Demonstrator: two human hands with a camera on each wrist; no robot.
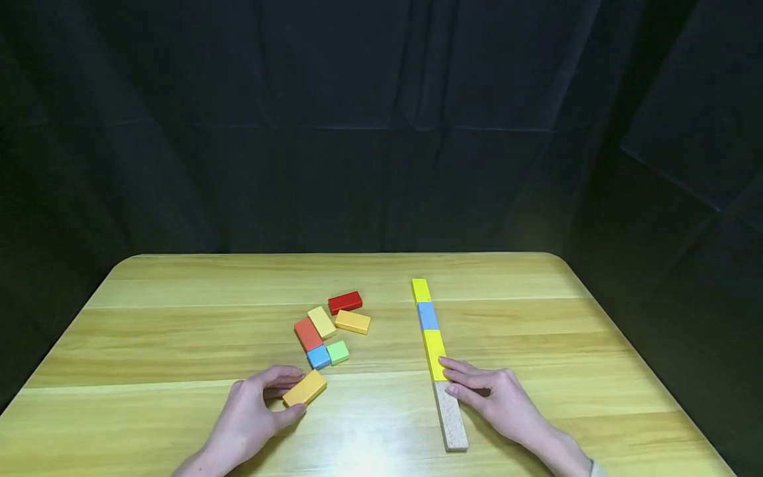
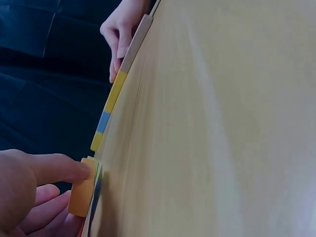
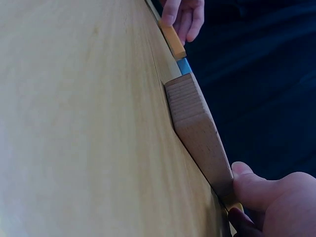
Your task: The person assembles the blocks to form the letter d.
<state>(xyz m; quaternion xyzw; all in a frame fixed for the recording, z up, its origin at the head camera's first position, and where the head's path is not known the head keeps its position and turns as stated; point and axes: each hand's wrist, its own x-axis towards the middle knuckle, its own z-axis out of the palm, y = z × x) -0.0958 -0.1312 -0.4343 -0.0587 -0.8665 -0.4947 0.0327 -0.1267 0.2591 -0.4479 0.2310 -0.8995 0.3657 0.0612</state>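
Orange block (image 1: pixel 305 389) sitting pinched in left hand (image 1: pixel 252 412); right hand (image 1: pixel 499 399), fingers extended, touching lower-right four-block row (image 1: pixel 435 351); six blocks (image 1: pixel 322 322) lying loose.

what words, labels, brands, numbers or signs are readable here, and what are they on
None: no text or sign can be read in any view.
The orange block in the left hand shows no lettering on its visible faces.
The beige block has specks, but they form no readable characters.
The blue block in the row, table and dark cloth show no legible print either.
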